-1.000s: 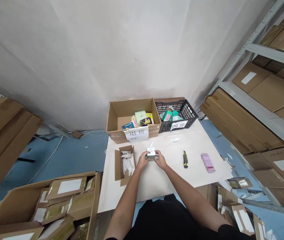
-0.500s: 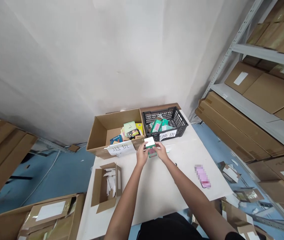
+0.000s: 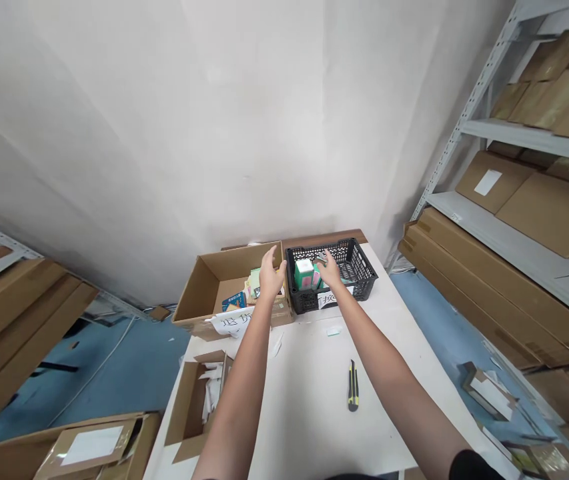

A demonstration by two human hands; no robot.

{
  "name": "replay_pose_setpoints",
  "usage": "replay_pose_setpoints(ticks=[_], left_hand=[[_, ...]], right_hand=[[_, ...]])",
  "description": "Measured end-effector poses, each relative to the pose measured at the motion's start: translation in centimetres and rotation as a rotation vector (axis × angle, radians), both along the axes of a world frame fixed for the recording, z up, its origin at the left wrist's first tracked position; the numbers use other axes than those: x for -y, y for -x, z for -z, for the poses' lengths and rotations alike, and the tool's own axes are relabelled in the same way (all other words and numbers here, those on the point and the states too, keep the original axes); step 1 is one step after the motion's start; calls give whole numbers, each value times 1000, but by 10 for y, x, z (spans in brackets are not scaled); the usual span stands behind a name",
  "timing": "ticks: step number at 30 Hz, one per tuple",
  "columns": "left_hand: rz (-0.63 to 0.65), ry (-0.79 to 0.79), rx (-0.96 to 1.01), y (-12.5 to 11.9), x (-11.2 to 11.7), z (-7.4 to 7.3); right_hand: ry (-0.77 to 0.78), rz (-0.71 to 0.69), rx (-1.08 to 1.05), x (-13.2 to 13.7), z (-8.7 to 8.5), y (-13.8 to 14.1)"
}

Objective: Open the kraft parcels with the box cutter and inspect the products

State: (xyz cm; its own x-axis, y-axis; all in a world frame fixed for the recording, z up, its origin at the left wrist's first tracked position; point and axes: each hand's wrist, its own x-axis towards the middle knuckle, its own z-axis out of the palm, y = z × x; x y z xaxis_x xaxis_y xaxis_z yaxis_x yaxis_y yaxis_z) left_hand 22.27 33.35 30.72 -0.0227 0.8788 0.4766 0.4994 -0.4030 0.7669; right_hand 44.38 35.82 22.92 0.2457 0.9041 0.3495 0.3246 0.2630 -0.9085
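A small white and green box (image 3: 304, 273) stands inside the black plastic basket (image 3: 364, 275) at the table's far edge. No finger is on it. My left hand (image 3: 270, 273) hovers open just left of it, over the rim between the basket and the brown cardboard box (image 3: 204, 283). My right hand (image 3: 331, 269) reaches into the basket just right of the small box. Its fingers are spread above other green packs. Several colourful small packs (image 3: 244, 293) lie in the cardboard box.
A yellow-black utility knife (image 3: 353, 395) lies on the white table (image 3: 309, 413). A small open carton with white paper (image 3: 199, 400) sits at the left edge. Paper labels hang on both bins. Shelves of cardboard boxes (image 3: 529, 220) stand to the right, with more cartons at lower left.
Both hands carried the small white and green box forward from the table's middle into the black basket and let go of it. The view has tilted up and forward.
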Motion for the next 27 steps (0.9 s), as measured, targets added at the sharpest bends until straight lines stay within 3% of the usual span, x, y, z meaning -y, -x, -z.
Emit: replay_pose_setpoints(ticks=[5, 10, 14, 18, 22, 25, 27], left_hand=[[38, -7, -4, 39, 35, -1], [95, -21, -47, 93, 83, 12], [105, -1, -77, 160, 130, 37], [56, 100, -95, 241, 181, 83], [39, 286, -176, 311, 237, 148], [-4, 527, -302, 344, 281, 200], [-8, 696, -388, 356, 306, 229]], right_hand=[[-24, -5, -30, 45, -10, 33], [-37, -135, 42, 117, -11, 115], [9, -245, 67, 175, 8, 188], [134, -295, 93, 223, 41, 258], [228, -383, 120, 255, 83, 331], [289, -508, 253, 274, 117, 377], [374, -588, 404, 288, 140, 392]])
